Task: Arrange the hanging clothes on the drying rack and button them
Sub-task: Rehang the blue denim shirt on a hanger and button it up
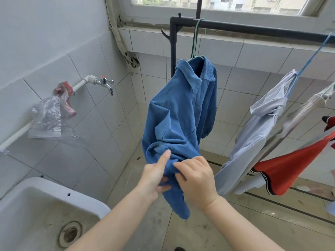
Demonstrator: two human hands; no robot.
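Left hand (154,175): index finger extended along the cloth, remaining fingers pinching the lower front of the blue shirt (179,113). Right hand (196,178): fingers curled shut on the same bunched edge. The shirt hangs from a green hanger (196,38) on the black rack bar (253,29). Fabric judged soft, light, limp; best gripped at the placket edges.

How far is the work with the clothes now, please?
Done: the blue shirt hangs on a green hanger on the rack. In hand: left hand and right hand grip its lower part. Left: whether any buttons are closed cannot be seen; the pale shirt is untouched.
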